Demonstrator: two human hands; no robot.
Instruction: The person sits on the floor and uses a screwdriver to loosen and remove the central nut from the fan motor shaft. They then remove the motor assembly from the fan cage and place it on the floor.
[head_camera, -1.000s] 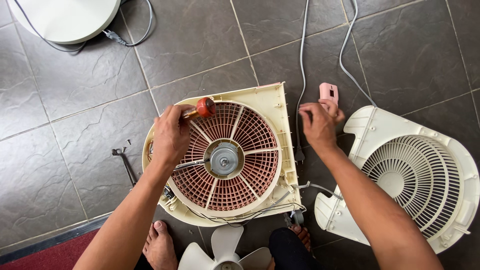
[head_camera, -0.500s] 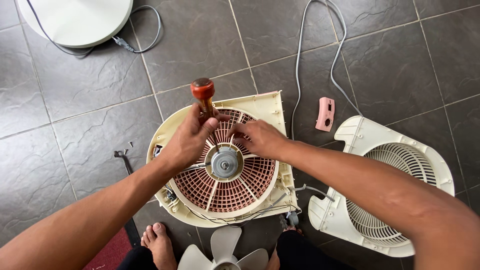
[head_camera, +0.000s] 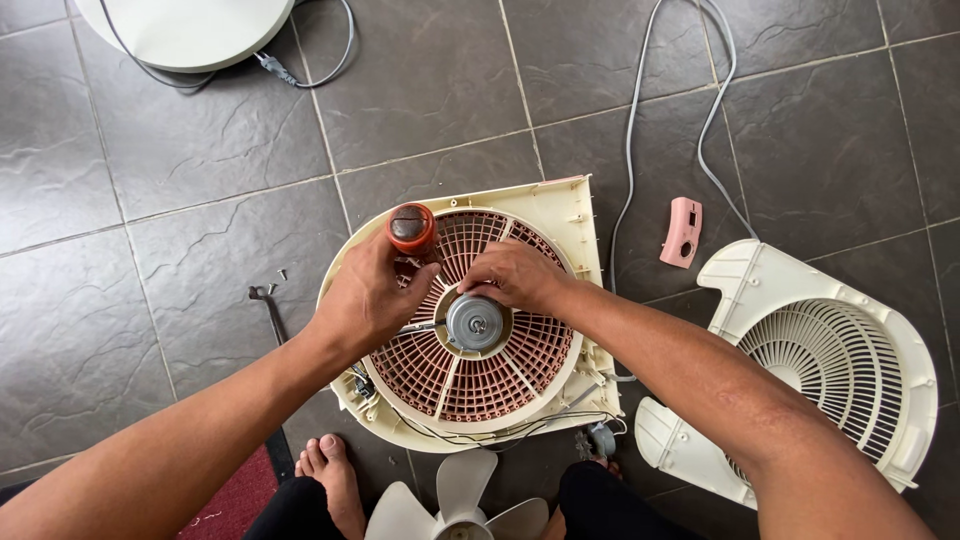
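Note:
A cream box-fan housing (head_camera: 575, 215) with a round reddish-brown grille (head_camera: 520, 345) lies flat on the floor. A grey motor (head_camera: 475, 322) sits at the grille's centre. My left hand (head_camera: 370, 295) grips a screwdriver with a red-brown handle (head_camera: 411, 228), held upright over the grille's upper left. My right hand (head_camera: 515, 275) rests on the grille just above the motor, fingers pinched together at its top edge; what they pinch is hidden.
A detached cream front grille (head_camera: 835, 365) lies at right, a pink plastic piece (head_camera: 682, 232) beyond it. A grey cable (head_camera: 630, 150) runs upward. A white fan blade (head_camera: 462, 505) and my foot (head_camera: 330, 470) are at the bottom. A small spanner (head_camera: 268, 310) and screws (head_camera: 282, 272) lie left.
My right hand came from the housing's right edge to the motor at the centre. My left hand raised the screwdriver upright and then brought it a little lower toward the grille.

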